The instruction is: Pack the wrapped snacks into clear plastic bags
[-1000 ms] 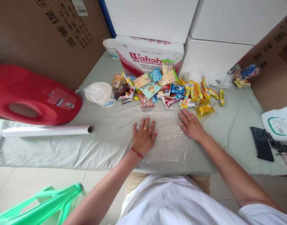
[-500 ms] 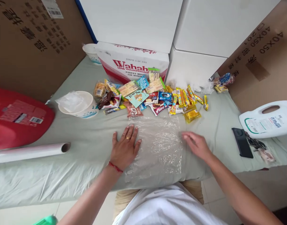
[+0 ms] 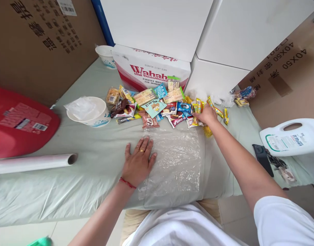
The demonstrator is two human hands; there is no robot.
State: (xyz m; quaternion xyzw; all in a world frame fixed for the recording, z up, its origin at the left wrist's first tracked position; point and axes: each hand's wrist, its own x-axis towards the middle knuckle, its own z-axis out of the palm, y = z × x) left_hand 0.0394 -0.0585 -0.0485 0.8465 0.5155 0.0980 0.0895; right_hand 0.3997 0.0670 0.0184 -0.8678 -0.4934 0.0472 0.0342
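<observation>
On the pale green cloth-covered table (image 3: 69,191), the left hand (image 3: 138,163) lies open and flat, pinning the left edge of a crinkly clear plastic sheet (image 3: 177,160). The right hand (image 3: 207,115) reaches into the pile of glossy snack packets (image 3: 157,104), fingers curled over yellow wrappers; whether it grips one I cannot tell. Judging by its thinness, the sheet could bunch or slide if that palm lifts, and slick packets may slip loose

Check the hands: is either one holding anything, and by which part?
Left hand holds nothing; it lies flat on the clear plastic sheet. Right hand is on the yellow snack packets; a grip cannot be told.
</observation>
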